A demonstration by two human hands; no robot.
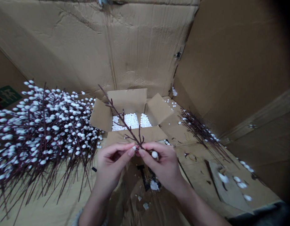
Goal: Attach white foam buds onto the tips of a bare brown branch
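Between my hands, a thin brown artificial twig [126,124] with short side sprigs slants up to the left. My right hand [162,163] is closed, pinching the twig near its lower end with thumb and fingertips. One white foam ball [154,154] shows beside the fingers of that hand; whether it is on the twig or held, I cannot tell. My left hand [113,163] pinches a smaller-looking white ball [134,147] against the twig, close to the right thumb. Just beyond the hands stands an open cardboard box [137,135] holding many white balls [131,121].
Finished-looking twigs with white balls [53,125] form a large pile on the left. Bare brown twigs [198,128] lie at the right. Loose balls and a cardboard scrap [229,188] are on the right side. Tall cardboard walls [145,47] enclose the back and right.
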